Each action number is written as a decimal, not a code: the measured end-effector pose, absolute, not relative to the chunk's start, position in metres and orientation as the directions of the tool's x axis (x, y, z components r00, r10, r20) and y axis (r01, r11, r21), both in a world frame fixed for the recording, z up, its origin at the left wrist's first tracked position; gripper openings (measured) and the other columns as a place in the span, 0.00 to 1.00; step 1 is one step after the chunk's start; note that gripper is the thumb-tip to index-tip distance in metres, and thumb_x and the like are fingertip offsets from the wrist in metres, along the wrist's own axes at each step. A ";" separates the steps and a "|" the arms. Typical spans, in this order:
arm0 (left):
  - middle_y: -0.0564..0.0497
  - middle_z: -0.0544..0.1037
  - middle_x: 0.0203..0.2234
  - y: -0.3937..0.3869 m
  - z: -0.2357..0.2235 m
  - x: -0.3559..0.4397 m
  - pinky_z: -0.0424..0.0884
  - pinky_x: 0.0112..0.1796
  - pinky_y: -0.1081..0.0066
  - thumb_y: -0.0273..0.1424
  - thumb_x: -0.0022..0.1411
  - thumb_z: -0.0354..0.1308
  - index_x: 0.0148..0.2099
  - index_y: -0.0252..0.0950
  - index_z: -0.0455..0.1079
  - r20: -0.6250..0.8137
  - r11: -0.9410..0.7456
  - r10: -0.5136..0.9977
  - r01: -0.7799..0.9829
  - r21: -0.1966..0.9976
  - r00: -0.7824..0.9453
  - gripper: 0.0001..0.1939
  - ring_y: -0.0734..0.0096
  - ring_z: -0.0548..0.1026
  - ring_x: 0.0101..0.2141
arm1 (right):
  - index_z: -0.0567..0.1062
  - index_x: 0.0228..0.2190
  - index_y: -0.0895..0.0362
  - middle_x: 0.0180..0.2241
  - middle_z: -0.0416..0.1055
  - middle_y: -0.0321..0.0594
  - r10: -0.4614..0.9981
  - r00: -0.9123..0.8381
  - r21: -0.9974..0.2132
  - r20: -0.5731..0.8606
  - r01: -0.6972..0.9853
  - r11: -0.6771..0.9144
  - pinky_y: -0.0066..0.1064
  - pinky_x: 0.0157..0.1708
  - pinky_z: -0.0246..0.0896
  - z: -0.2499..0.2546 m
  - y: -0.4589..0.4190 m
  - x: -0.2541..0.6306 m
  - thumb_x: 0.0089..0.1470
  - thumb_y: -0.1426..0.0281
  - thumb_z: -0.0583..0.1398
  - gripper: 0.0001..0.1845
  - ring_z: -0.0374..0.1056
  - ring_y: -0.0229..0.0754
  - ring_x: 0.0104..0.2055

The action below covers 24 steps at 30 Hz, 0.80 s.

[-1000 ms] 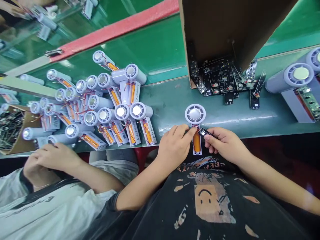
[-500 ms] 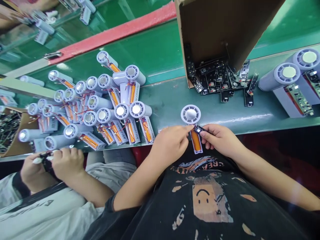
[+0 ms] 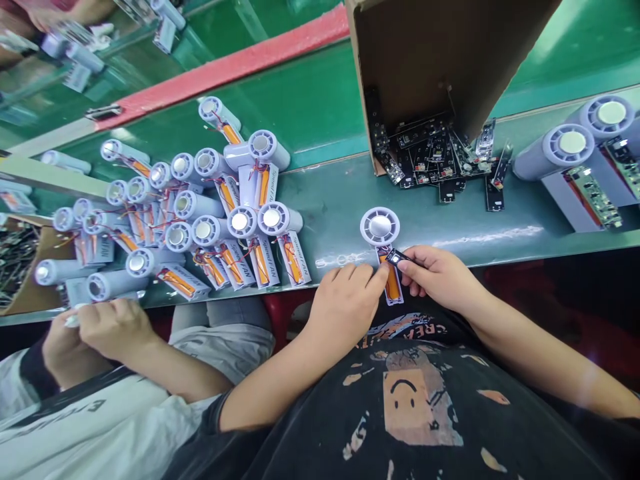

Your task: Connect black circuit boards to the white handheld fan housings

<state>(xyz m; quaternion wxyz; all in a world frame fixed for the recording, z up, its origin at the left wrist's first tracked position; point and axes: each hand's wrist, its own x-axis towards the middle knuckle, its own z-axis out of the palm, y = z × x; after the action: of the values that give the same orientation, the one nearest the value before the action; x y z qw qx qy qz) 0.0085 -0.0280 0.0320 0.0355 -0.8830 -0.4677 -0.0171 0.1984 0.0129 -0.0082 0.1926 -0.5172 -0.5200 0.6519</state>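
A handheld fan (image 3: 379, 227) with a pale purple round head lies in front of me, its open handle showing an orange battery (image 3: 393, 285) and thin wires. My right hand (image 3: 436, 275) pinches a small black circuit board (image 3: 396, 257) between thumb and fingers, over the upper part of the handle. My left hand (image 3: 350, 300) is closed at the fan's left, its index fingertip at the wires and battery edge. Its thumb and whatever it may grip are hidden.
Several fans (image 3: 250, 220) with open handles stand at the left; more fans (image 3: 571, 148) are at the right. A cardboard box (image 3: 365, 87) spills circuit boards (image 3: 440, 157) onto the green bench (image 3: 330, 193). A co-worker's hands (image 3: 117, 327) are at the lower left.
My left index fingertip has slid slightly down from the board's end toward the battery. My right hand still pinches the board. The co-worker's hands have shifted a little left and closer together.
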 end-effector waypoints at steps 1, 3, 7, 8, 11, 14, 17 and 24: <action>0.50 0.76 0.30 -0.029 0.032 0.009 0.67 0.31 0.65 0.25 0.67 0.50 0.54 0.33 0.70 0.061 -0.566 0.820 0.822 -0.058 0.569 0.15 0.63 0.75 0.31 | 0.70 0.30 0.55 0.22 0.69 0.32 0.788 -0.390 -0.876 -0.476 0.286 -0.388 0.23 0.19 0.59 -0.008 0.013 0.198 0.59 0.63 0.56 0.09 0.65 0.31 0.21; 0.51 0.76 0.28 -0.030 0.031 0.009 0.66 0.30 0.66 0.25 0.68 0.49 0.55 0.32 0.70 0.053 -0.575 0.814 0.815 -0.074 0.579 0.16 0.64 0.75 0.30 | 0.71 0.30 0.55 0.22 0.69 0.32 0.788 -0.383 -0.873 -0.482 0.286 -0.396 0.23 0.19 0.59 -0.007 0.013 0.198 0.59 0.64 0.56 0.09 0.64 0.31 0.20; 0.52 0.74 0.24 -0.031 0.030 0.008 0.63 0.29 0.66 0.25 0.68 0.48 0.58 0.29 0.68 0.019 -0.588 0.807 0.806 -0.066 0.590 0.19 0.66 0.74 0.27 | 0.71 0.29 0.55 0.22 0.69 0.32 0.793 -0.375 -0.874 -0.480 0.281 -0.396 0.23 0.19 0.59 -0.005 0.013 0.197 0.58 0.64 0.56 0.09 0.63 0.31 0.20; 0.52 0.74 0.24 -0.031 0.029 0.007 0.63 0.28 0.66 0.25 0.68 0.48 0.59 0.29 0.68 0.019 -0.589 0.806 0.806 -0.061 0.591 0.19 0.66 0.74 0.26 | 0.71 0.29 0.55 0.22 0.69 0.32 0.795 -0.376 -0.876 -0.476 0.280 -0.392 0.24 0.19 0.59 -0.005 0.013 0.197 0.58 0.63 0.57 0.09 0.63 0.31 0.20; 0.53 0.74 0.24 -0.033 0.029 0.004 0.63 0.29 0.66 0.26 0.68 0.48 0.57 0.30 0.68 0.066 -0.595 0.801 0.803 -0.027 0.595 0.18 0.67 0.73 0.26 | 0.71 0.28 0.55 0.21 0.69 0.32 0.798 -0.379 -0.880 -0.469 0.275 -0.386 0.24 0.19 0.59 -0.005 0.014 0.197 0.57 0.62 0.58 0.10 0.62 0.31 0.20; 0.53 0.76 0.25 -0.037 0.029 0.002 0.64 0.30 0.65 0.27 0.68 0.50 0.54 0.32 0.70 0.113 -0.605 0.792 0.796 0.016 0.600 0.16 0.67 0.73 0.27 | 0.70 0.27 0.55 0.22 0.69 0.33 0.796 -0.380 -0.880 -0.471 0.274 -0.389 0.24 0.19 0.58 -0.004 0.014 0.197 0.57 0.61 0.59 0.12 0.62 0.31 0.19; 0.54 0.75 0.25 -0.040 0.031 0.002 0.64 0.29 0.65 0.27 0.67 0.51 0.54 0.32 0.70 0.106 -0.615 0.785 0.789 0.015 0.610 0.15 0.66 0.73 0.26 | 0.70 0.28 0.55 0.23 0.70 0.33 0.796 -0.382 -0.879 -0.470 0.285 -0.382 0.25 0.20 0.59 -0.004 0.013 0.197 0.57 0.61 0.58 0.11 0.63 0.31 0.20; 0.54 0.74 0.25 -0.040 0.033 0.003 0.64 0.28 0.64 0.27 0.67 0.53 0.52 0.31 0.70 0.134 -0.600 0.794 0.800 0.015 0.593 0.13 0.66 0.73 0.26 | 0.69 0.28 0.55 0.23 0.70 0.32 0.806 -0.397 -0.894 -0.439 0.285 -0.346 0.26 0.22 0.60 -0.004 0.013 0.198 0.58 0.63 0.56 0.11 0.63 0.31 0.20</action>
<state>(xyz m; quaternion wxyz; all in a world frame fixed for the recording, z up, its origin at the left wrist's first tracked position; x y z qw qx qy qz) 0.0032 -0.0398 0.0332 0.0234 -0.8923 -0.4465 -0.0632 0.1975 0.0129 -0.0045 0.2025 -0.5104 -0.5346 0.6424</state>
